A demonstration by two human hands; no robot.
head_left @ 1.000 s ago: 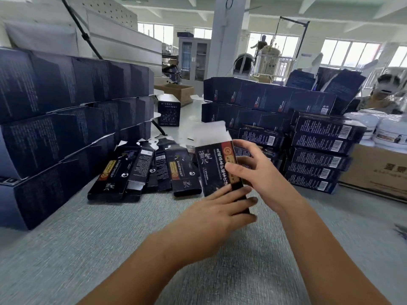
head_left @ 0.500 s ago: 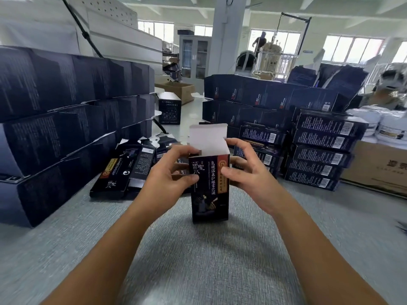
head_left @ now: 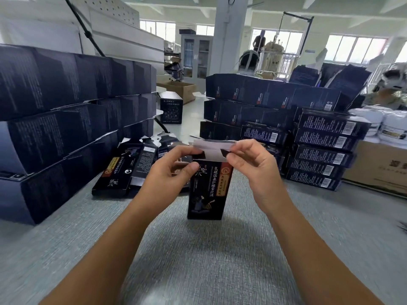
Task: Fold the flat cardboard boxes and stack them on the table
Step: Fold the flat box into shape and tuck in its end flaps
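Box [head_left: 207, 190] upright on the near table [head_left: 198, 271], centre. Left hand [head_left: 169, 172] pinches its top left corner; right hand [head_left: 253, 170] pinches the right end of the white lid flap [head_left: 212, 148]. The flap, upright half a second ago, is now bent over the opening, so this box appears nearly formed, with tucking and stacking left. Beyond, left: flat boxes [head_left: 123, 170]. Far right: folded stack [head_left: 326, 148]

We are looking at a thin cardboard box [head_left: 207, 190], printed dark with a faint sheen; its top flap [head_left: 212, 146] is showing bare white, matt card inside. The table [head_left: 198, 260] is showing a grey, finely ribbed, matt surface. The carton [head_left: 378, 172] at right is showing plain brown cardboard.
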